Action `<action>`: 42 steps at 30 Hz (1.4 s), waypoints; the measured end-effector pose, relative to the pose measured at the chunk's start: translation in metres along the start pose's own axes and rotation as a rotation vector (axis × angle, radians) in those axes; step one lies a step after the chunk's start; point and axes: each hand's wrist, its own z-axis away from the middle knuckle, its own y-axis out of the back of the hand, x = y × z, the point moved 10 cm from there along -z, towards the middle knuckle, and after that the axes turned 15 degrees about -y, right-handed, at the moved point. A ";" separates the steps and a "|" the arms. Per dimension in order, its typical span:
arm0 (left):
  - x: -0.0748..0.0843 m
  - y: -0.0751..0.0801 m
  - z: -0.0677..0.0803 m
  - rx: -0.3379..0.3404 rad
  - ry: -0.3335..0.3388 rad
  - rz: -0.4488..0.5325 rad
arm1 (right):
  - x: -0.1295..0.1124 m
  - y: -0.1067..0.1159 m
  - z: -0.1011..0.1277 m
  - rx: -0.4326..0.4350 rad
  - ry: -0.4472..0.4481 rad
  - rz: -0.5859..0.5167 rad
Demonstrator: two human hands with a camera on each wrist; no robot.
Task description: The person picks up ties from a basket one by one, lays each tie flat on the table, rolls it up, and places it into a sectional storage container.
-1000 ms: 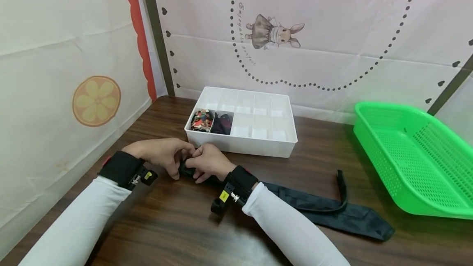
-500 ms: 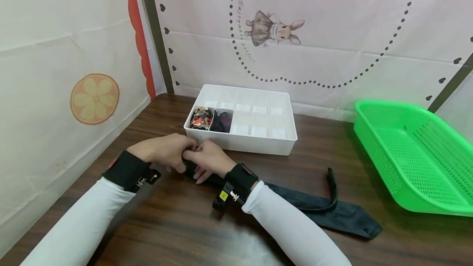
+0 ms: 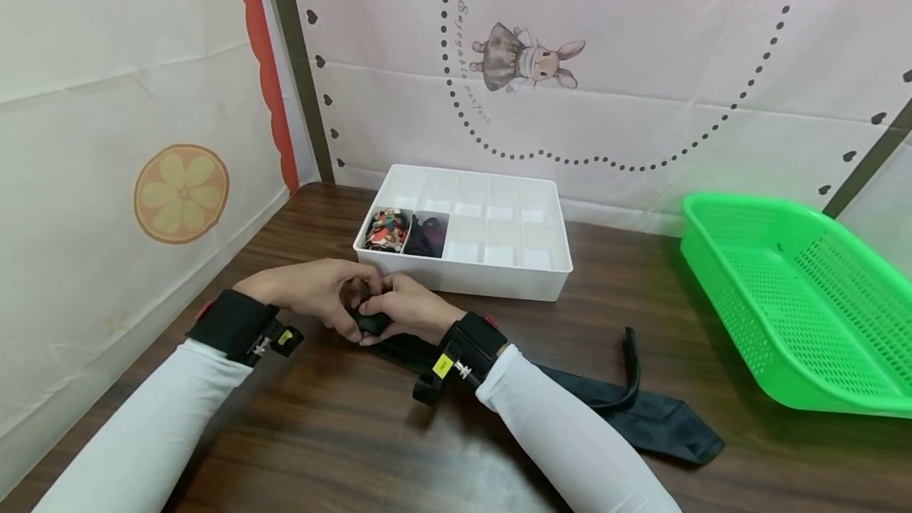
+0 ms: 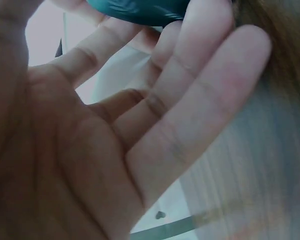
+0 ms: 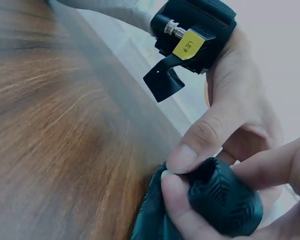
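A dark necktie (image 3: 666, 422) stretches across the brown table, its pointed wide end at the right and a thin strip of it curving upward. Its left end is wound into a small roll (image 5: 222, 200) between both hands. My left hand (image 3: 313, 291) pinches the roll from the left, with the thumb at its near side in the right wrist view. From the right, my right hand (image 3: 413, 309) grips the same roll with thumb and fingers. The left wrist view shows only the lower edge of the shiny roll (image 4: 140, 10) at the top, above the palm.
Just beyond the hands stands a white divided box (image 3: 499, 279). Two front-left compartments hold a colourful patterned bundle (image 3: 388, 230) and a dark purplish bundle (image 3: 427, 236). A green perforated basket (image 3: 720, 315) stands at the right. Printed cloth (image 3: 627, 70) covers the walls.
The necktie's wide end has slid left towards the hands. Both hands stay near the same spot in front of the box, their fingers shifting around the roll.
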 end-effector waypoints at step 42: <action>-0.003 -0.013 -0.002 -0.042 0.169 -0.030 | -0.002 0.007 0.031 0.262 -0.062 0.435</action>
